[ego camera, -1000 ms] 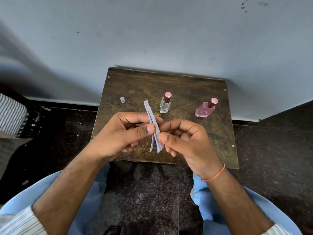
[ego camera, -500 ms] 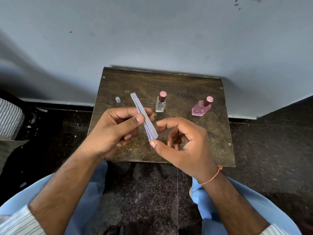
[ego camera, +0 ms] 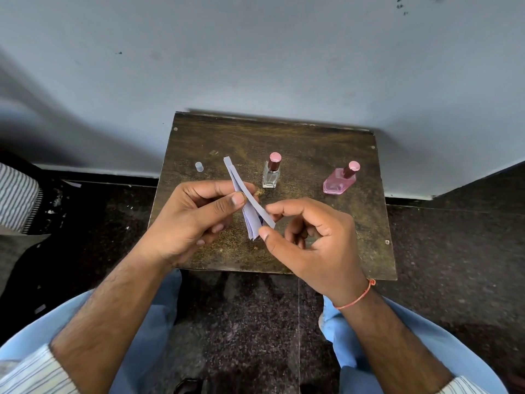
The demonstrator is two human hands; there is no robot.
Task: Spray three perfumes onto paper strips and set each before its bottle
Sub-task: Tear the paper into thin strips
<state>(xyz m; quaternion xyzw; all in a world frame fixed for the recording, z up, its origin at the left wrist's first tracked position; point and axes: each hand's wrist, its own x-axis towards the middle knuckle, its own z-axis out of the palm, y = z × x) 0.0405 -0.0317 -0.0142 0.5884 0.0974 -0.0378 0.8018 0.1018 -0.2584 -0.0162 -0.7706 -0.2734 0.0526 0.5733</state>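
My left hand [ego camera: 196,220] pinches a small bundle of pale lilac paper strips [ego camera: 250,214] between thumb and fingers, above the near half of a small dark wooden table [ego camera: 312,231]. My right hand [ego camera: 315,245] pinches the lower end of one strip, which has fanned away from the bundle. On the table behind stand a clear square perfume bottle [ego camera: 272,173] with a pink cap in the middle, a pink slanted perfume bottle [ego camera: 339,180] with a pink cap on the right, and a tiny clear vial [ego camera: 199,167] on the left.
The table stands against a pale blue-grey wall [ego camera: 255,52]. Dark speckled floor [ego camera: 454,251] surrounds it. My knees in light blue trousers [ego camera: 397,336] sit close to the table's front edge. A striped cloth [ego camera: 14,194] lies at the far left.
My right hand let go of the bundle, opened, then closed on the lower end of one strip. That strip has spread away from the bundle in my left hand.
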